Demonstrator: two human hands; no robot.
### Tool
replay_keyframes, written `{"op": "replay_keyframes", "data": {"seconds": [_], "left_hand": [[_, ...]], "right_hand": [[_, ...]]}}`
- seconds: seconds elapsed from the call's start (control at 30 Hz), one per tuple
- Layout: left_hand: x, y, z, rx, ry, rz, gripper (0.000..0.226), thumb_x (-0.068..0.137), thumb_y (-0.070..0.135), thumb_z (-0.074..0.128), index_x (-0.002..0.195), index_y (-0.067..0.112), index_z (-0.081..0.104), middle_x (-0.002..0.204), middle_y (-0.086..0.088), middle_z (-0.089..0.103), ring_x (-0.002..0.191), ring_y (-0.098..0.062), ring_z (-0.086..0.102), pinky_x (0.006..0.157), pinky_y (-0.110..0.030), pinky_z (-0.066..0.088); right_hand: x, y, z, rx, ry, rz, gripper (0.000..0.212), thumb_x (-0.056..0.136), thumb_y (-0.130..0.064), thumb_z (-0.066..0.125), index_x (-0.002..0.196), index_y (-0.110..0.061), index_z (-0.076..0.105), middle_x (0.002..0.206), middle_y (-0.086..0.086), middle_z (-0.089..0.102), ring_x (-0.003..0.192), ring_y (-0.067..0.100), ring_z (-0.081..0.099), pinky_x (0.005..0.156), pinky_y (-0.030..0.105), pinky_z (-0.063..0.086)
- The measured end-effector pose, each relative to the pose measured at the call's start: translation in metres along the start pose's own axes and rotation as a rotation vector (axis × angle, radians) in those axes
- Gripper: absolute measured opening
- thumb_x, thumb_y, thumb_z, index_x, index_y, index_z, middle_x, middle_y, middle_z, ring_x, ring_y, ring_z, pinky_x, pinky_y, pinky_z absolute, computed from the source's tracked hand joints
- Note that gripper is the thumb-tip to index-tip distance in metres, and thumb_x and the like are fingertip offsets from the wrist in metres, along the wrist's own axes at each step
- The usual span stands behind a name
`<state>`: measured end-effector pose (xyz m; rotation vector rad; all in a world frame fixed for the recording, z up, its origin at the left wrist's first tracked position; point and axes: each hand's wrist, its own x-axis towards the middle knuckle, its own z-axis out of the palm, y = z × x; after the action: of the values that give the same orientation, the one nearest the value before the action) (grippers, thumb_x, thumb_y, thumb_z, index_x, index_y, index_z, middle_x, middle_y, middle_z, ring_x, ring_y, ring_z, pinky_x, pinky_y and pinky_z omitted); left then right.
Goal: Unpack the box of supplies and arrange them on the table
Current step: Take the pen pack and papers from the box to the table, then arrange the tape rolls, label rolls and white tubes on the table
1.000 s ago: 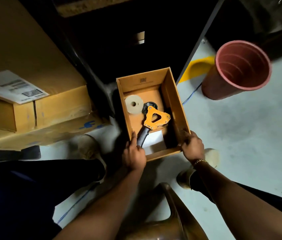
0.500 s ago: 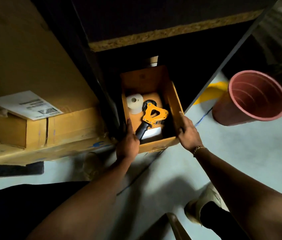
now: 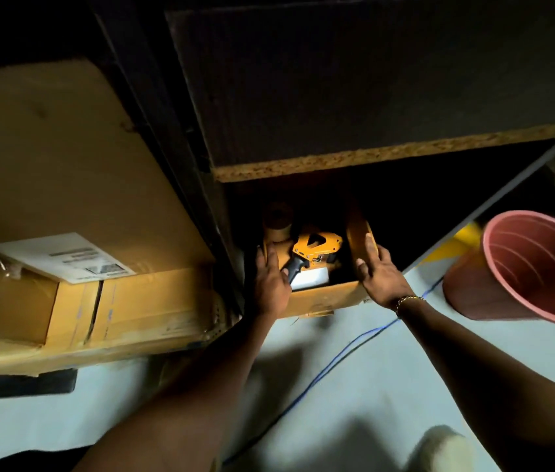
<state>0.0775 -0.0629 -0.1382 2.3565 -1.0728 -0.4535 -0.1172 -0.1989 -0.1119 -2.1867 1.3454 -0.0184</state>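
A small open cardboard box (image 3: 330, 296) is held up in front of me, its far half in shadow below the table edge (image 3: 388, 156). Inside lie an orange tape dispenser (image 3: 317, 248) with a black handle, a pale tape roll (image 3: 277, 226) and a white card (image 3: 311, 279). My left hand (image 3: 271, 284) grips the box's left wall, fingers along the rim. My right hand (image 3: 380, 274) grips the right wall (image 3: 357, 233), thumb inside.
A large cardboard box (image 3: 75, 206) with a white label lies at the left. A pink bucket (image 3: 528, 267) stands at the right on the pale floor. A blue cable (image 3: 323, 369) runs across the floor. A shoe (image 3: 446, 447) shows at the bottom right.
Both hands have lifted the box off the floor and carried it up and away toward the table's underside. The view has tilted upward and the bucket has shifted right.
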Motion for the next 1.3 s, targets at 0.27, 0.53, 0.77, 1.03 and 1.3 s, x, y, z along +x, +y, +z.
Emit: {"op": "replay_keyframes", "data": {"seconds": [0.27,0.53,0.77,1.03,1.3], "left_hand": [[0.037,0.013,-0.001,0.032,-0.032,-0.084,0.048,0.094,0.018,0.050,0.141,0.007,0.044,0.147,-0.019,0.040,0.127,-0.041,0.047,0.096,-0.042,0.042],[0.022,0.018,-0.015,0.005,-0.130,-0.078,0.061,0.100,0.037,0.043,0.153,0.012,0.023,0.158,-0.016,0.022,0.138,-0.039,0.036,0.106,-0.044,0.037],[-0.042,0.027,-0.064,-0.002,-0.264,0.001,0.066,0.101,0.035,0.042,0.157,0.019,0.010,0.164,-0.005,0.012,0.142,-0.032,0.033,0.109,-0.036,0.033],[-0.119,0.058,-0.179,-0.024,-0.267,0.172,0.064,0.096,0.040,0.050,0.153,0.029,0.023,0.156,-0.001,0.030,0.138,-0.026,0.040,0.106,-0.033,0.037],[-0.180,0.094,-0.330,-0.016,-0.123,0.451,0.052,0.093,0.045,0.051,0.142,0.042,0.036,0.132,0.018,0.047,0.094,-0.004,0.061,0.088,-0.030,0.051]], "right_hand": [[0.041,-0.007,-0.014,-0.077,-0.062,0.043,0.068,0.103,-0.040,0.036,0.158,-0.024,-0.003,0.164,0.013,0.005,0.139,0.039,0.039,0.109,0.040,0.036],[0.020,-0.015,-0.033,-0.012,-0.134,0.094,0.075,0.101,-0.044,0.042,0.157,-0.028,-0.005,0.160,0.019,0.022,0.143,0.037,0.032,0.113,0.037,0.029],[-0.056,-0.027,-0.062,0.037,-0.128,0.093,0.076,0.094,-0.034,0.061,0.156,-0.017,0.021,0.148,0.014,0.047,0.130,0.030,0.050,0.106,0.033,0.040],[-0.149,-0.120,-0.109,0.050,-0.132,-0.045,0.057,0.092,-0.035,0.062,0.143,-0.019,0.043,0.140,0.009,0.052,0.126,0.028,0.052,0.102,0.031,0.041],[-0.237,-0.225,-0.205,0.061,-0.017,-0.397,0.044,0.093,-0.029,0.063,0.136,-0.025,0.053,0.124,-0.009,0.063,0.115,0.006,0.058,0.096,0.019,0.043]]}}
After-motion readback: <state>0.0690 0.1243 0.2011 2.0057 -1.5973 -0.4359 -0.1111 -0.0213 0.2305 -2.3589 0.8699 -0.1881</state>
